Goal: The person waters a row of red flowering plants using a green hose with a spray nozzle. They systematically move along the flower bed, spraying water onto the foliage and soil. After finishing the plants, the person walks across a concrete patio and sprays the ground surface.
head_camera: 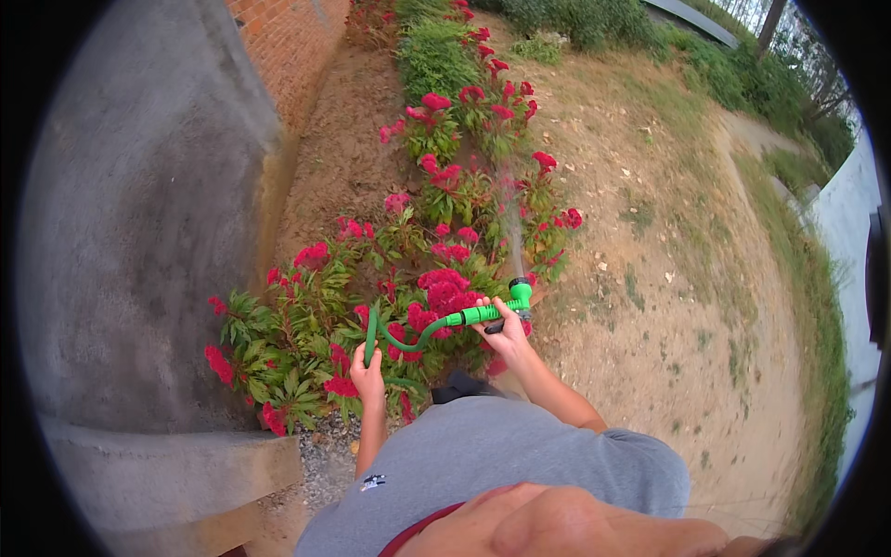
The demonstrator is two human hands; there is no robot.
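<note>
My right hand point(507, 333) is closed around the handle of a bright green hose spray nozzle point(519, 295) with a black head. From that head a stream of water point(514, 226) sprays away from me onto the plants. A green garden hose point(423, 339) joins the nozzle's near end and loops to the left. My left hand point(369, 372) grips a bend of this hose, which stands up between the fingers. Below and around both hands grow red cockscomb flowers point(444, 291) with green leaves.
A grey concrete slab point(139, 244) lies to the left, beside a brick wall point(296, 45). A concrete step point(181, 466) is at the lower left, near gravel point(324, 452). Dry dirt ground point(647, 292) with sparse grass stretches to the right. Green bushes point(585, 24) stand farther off.
</note>
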